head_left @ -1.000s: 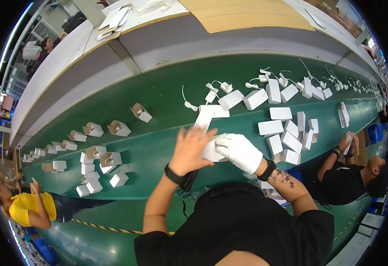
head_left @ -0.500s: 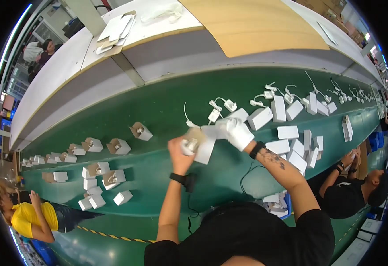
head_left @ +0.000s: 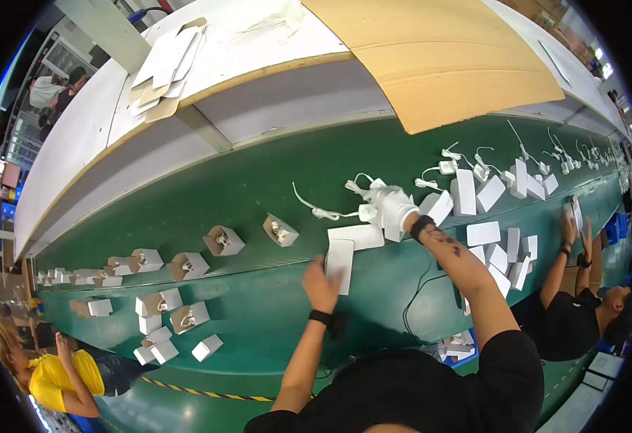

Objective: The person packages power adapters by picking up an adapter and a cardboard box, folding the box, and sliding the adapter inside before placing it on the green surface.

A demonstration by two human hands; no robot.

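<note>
My right hand, in a white glove, is closed at a white power adapter whose cable trails left over the belt; the glove partly hides the grip. Below it, two white boxes touch: one lying lengthwise and one pointing toward me. My bare left hand is beside the nearer box, blurred, its fingers apart and holding nothing. Up and left of it stands an open box with a white adapter and cable inside.
Open filled boxes line the green belt leftward. Adapters with cables and closed white boxes lie to the right. A brown cardboard sheet overhangs the shelf. Co-workers sit at left and right.
My left hand has let go of the filled open box, which now stands on the belt, and come down toward the white boxes. My right hand has left the white box for an adapter.
</note>
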